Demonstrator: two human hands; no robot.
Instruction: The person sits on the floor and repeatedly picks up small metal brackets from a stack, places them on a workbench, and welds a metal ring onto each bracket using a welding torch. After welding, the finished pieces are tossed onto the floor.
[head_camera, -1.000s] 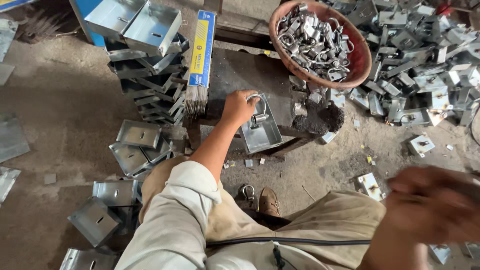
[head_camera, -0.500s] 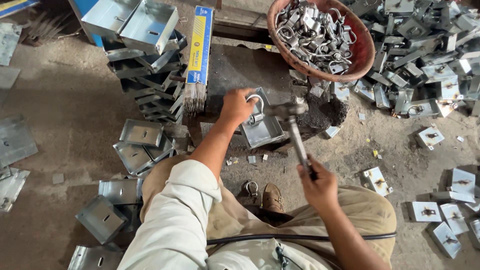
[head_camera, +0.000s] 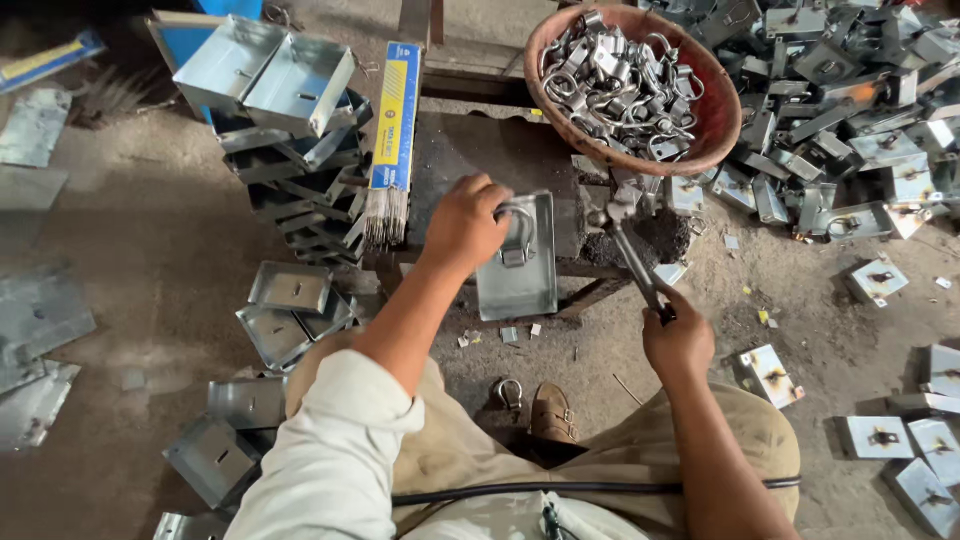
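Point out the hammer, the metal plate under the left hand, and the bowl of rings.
hammer (head_camera: 630, 255): head view, middle of its handle.
metal plate (head_camera: 520, 290): head view, bare lower face.
bowl of rings (head_camera: 722, 110): head view, inner right wall near the rim.

1. Your left hand presses a metal shackle onto a grey plate on the counter.
2. Your right hand grips a hammer, its head just beside the plate.
3. A bowl of shackles sits beyond.

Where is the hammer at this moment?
In the head view, the slim metal hammer is right of centre, gripped by the right hand, its head beside the grey metal plate.
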